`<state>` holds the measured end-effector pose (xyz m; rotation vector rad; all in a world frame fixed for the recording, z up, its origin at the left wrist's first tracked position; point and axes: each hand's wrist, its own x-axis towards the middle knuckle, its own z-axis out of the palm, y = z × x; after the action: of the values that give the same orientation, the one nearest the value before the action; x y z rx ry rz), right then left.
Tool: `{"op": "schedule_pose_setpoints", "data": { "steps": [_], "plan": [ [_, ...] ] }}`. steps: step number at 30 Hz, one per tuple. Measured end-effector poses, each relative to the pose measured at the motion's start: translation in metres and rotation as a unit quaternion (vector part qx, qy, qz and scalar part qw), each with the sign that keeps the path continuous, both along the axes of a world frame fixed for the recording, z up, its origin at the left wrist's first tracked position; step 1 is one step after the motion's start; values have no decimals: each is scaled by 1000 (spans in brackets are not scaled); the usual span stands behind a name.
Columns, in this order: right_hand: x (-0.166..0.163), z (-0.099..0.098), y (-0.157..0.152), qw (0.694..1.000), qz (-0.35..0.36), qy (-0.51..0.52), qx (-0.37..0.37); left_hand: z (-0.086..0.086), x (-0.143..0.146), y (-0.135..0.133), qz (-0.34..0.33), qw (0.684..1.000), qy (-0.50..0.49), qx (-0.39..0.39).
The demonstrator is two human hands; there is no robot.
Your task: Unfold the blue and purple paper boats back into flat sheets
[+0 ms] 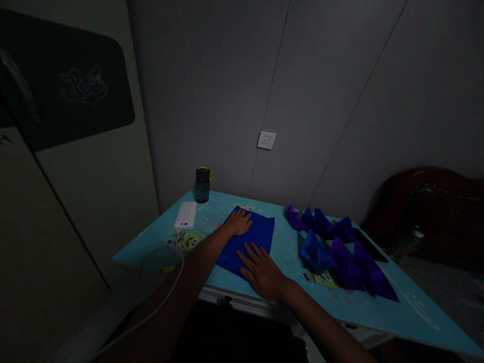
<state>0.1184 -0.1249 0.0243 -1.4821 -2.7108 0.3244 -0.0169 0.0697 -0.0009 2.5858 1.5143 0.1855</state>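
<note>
A sheet of blue paper (260, 228) lies on the light blue table, its far right corner showing past my hands. My left hand (239, 222) rests flat on the upper left part of the sheet with its fingers spread. Nearer the table's front edge, my right hand (263, 274) lies on the sheet's lower right part, fingers stretched out and apart. Neither hand grips anything. To the right stand several folded paper boats, among them a bright blue boat (315, 253) and a purple boat (346, 264).
A dark bottle (202, 185) with a yellow-green loop stands at the table's back left. Before it lies a white power bank (185, 216), its white cable (168, 294) crossing my left forearm. A dark flat object (370, 245) lies behind the boats. A wall socket (266, 140) is above the table (419, 322).
</note>
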Motion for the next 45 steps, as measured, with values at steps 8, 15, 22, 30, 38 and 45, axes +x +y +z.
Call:
{"op": "schedule_pose_setpoints", "data": {
  "steps": [8, 15, 22, 30, 38, 45],
  "plan": [
    [23, 11, 4, 999, 24, -13, -24, 0, -12, 3, -23, 999, 19, -12],
    [27, 9, 34, 996, 9, -42, -77, -10, -20, -17, 35, 999, 2, 6],
    [-10, -14, 97, 985, -166, -20, 34, -5, -21, -23, 30, 999, 9, 8],
    [-9, -20, 153, 960, -278, -19, 35, -5, -24, -23, 13, 1000, -11, -10],
    [-10, -16, 158, 958, -284, -27, 29, -8, -23, -18, 32, 999, -27, 0],
    [-18, -9, 48, 995, -88, -6, 36, -2, -21, -14, 29, 999, -6, -31]
  ]
}}
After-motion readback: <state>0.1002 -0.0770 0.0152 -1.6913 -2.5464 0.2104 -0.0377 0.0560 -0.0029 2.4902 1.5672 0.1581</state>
